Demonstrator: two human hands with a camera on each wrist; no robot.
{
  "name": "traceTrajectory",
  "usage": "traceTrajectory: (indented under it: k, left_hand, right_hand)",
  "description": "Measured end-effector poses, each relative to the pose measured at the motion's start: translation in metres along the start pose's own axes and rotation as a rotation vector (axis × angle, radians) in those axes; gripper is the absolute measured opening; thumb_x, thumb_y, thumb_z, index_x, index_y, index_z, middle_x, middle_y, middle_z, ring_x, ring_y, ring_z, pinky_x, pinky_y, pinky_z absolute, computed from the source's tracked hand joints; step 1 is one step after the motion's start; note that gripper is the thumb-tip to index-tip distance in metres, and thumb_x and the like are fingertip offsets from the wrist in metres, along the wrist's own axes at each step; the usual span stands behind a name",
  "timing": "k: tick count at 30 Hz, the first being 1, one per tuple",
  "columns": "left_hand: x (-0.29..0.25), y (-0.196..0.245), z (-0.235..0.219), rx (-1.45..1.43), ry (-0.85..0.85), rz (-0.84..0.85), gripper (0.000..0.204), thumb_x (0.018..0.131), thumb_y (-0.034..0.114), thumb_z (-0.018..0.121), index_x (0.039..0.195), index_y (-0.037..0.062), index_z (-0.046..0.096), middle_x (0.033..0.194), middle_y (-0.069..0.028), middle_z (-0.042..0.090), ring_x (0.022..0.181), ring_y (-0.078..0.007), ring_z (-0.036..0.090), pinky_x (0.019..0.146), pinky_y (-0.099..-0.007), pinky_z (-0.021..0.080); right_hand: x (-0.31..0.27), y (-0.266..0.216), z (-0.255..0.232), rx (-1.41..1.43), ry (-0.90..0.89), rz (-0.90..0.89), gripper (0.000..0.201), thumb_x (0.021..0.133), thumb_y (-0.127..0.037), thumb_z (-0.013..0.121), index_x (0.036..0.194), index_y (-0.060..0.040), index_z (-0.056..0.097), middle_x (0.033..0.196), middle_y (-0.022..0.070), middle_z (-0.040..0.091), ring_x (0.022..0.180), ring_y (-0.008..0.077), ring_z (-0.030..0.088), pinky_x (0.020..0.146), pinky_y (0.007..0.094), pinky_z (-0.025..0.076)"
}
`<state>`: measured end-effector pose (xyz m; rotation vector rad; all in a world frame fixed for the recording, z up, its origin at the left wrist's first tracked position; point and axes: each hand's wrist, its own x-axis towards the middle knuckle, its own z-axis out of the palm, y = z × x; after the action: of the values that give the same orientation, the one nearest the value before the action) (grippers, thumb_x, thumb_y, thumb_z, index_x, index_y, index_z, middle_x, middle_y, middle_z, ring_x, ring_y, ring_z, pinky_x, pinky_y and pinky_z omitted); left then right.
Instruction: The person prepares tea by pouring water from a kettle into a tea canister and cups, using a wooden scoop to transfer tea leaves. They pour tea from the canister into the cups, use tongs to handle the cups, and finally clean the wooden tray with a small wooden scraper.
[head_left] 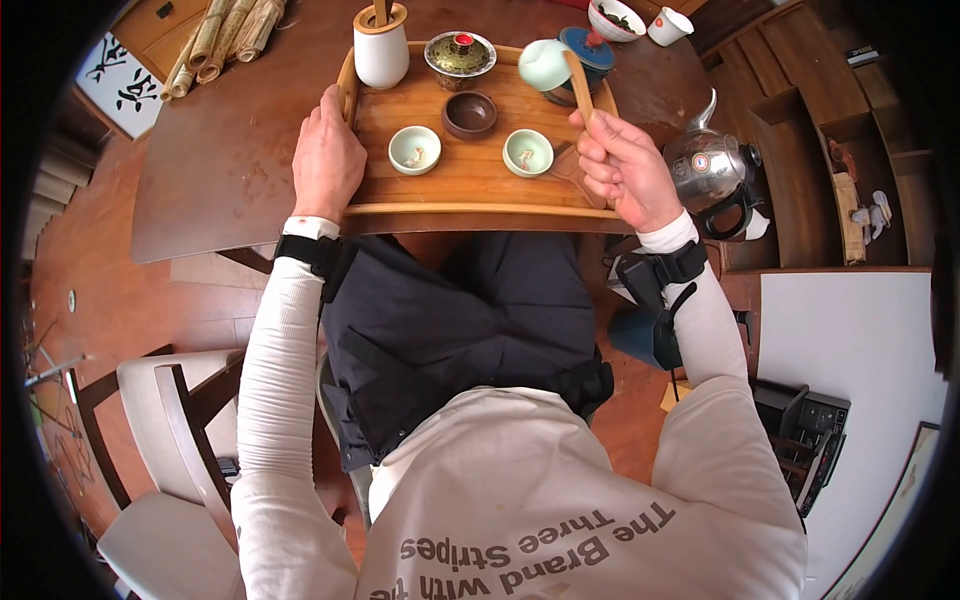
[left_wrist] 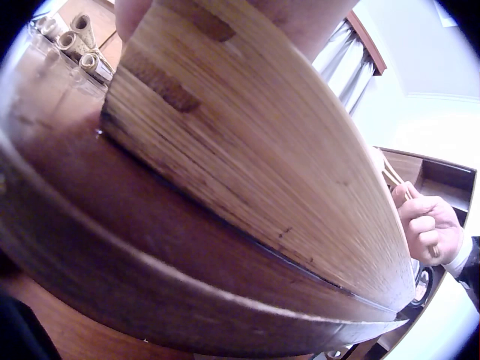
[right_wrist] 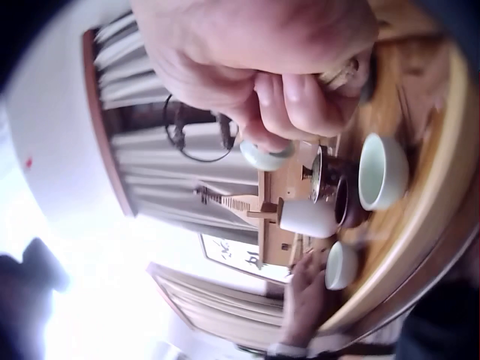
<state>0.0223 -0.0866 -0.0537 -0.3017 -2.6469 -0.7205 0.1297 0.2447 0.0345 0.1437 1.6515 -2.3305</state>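
1. Head view: the right hand [head_left: 628, 165], upper right of the frame, grips wooden tongs [head_left: 579, 84], thumb and forefinger pinching the near end. A pale green cup [head_left: 543, 65] is at their far end, at the top of the frame, right of centre.

2. At the tray's left side, upper left of centre, the left hand [head_left: 328, 155] rests on the edge of the wooden tray [head_left: 470, 184], its fingers relaxed and holding nothing that shows.

3. Two more pale cups, the left cup [head_left: 414, 150] and the right cup [head_left: 528, 153], sit mouth up on the tray's near half, with a dark brown bowl [head_left: 470, 115] above and between them.

4. My judgement is that the step in hand is shifting or emptying a cup with the tongs. The next move would call for a firm pinch and a steady wrist, clear of the blue-lidded pot [head_left: 588, 50] just behind.

5. That pot is partly covered by cup and tongs; I cannot tell whether cup and pot touch, which way the cup's mouth faces, or whether it contains anything.

6. Left wrist view shows mostly the tray's outer wall, hiding what lies inside; right wrist view is blurred, the right hand covering most of the tongs.
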Motion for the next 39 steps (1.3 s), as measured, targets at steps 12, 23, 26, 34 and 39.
traceTrajectory:
  k: [12, 23, 26, 34, 39]
  left_hand:
    - [0.001, 0.0, 0.0, 0.004, -0.012, -0.008, 0.047, 0.09, -0.001, 0.052, 0.137, -0.0005, 0.047, 0.115, -0.0241, 0.067, 0.109, -0.0409, 0.062, 0.095, -0.0493, 0.051]
    - [0.001, -0.001, 0.001, -0.009, -0.011, -0.017, 0.048, 0.089, -0.001, 0.053, 0.137, 0.0003, 0.047, 0.114, -0.0235, 0.067, 0.108, -0.0412, 0.062, 0.095, -0.0492, 0.051]
    - [0.001, 0.0, 0.001, -0.016, -0.01, 0.0, 0.048, 0.089, -0.001, 0.053, 0.136, 0.0001, 0.048, 0.114, -0.0236, 0.067, 0.108, -0.0407, 0.062, 0.095, -0.0494, 0.051]
    - [0.001, -0.001, 0.003, -0.009, 0.0, -0.004, 0.05, 0.087, -0.002, 0.054, 0.136, -0.0008, 0.048, 0.115, -0.023, 0.067, 0.109, -0.0401, 0.062, 0.094, -0.048, 0.052]
    - [0.001, -0.001, 0.003, -0.018, 0.01, -0.002, 0.05, 0.086, -0.002, 0.054, 0.136, -0.001, 0.048, 0.114, -0.0233, 0.067, 0.109, -0.0403, 0.062, 0.094, -0.0483, 0.051]
  right_hand:
    - [-0.005, -0.019, 0.05, -1.991, -0.285, -0.631, 0.011, 0.091, -0.016, 0.066, 0.091, -0.0053, 0.067, 0.077, 0.0125, 0.07, 0.069, 0.0343, 0.071, 0.059, 0.0447, 0.055]
    - [0.006, -0.041, 0.063, -2.075, -0.408, -0.597, 0.013, 0.083, -0.01, 0.066, 0.094, -0.0042, 0.069, 0.079, 0.015, 0.071, 0.074, 0.033, 0.072, 0.063, 0.0438, 0.056]
    - [0.007, -0.054, 0.068, -2.012, -0.397, -0.529, 0.009, 0.086, -0.009, 0.066, 0.094, -0.006, 0.068, 0.081, 0.0149, 0.071, 0.077, 0.0343, 0.071, 0.064, 0.0446, 0.054]
    - [0.042, -0.029, 0.088, -1.999, -0.391, -0.607, 0.008, 0.087, -0.009, 0.063, 0.092, -0.0045, 0.067, 0.082, 0.0142, 0.071, 0.08, 0.0341, 0.072, 0.065, 0.0461, 0.054]
    - [0.05, -0.02, 0.095, -2.092, -0.45, -0.64, 0.016, 0.086, -0.01, 0.063, 0.099, -0.0024, 0.07, 0.083, 0.0177, 0.072, 0.08, 0.0347, 0.074, 0.066, 0.0436, 0.058]
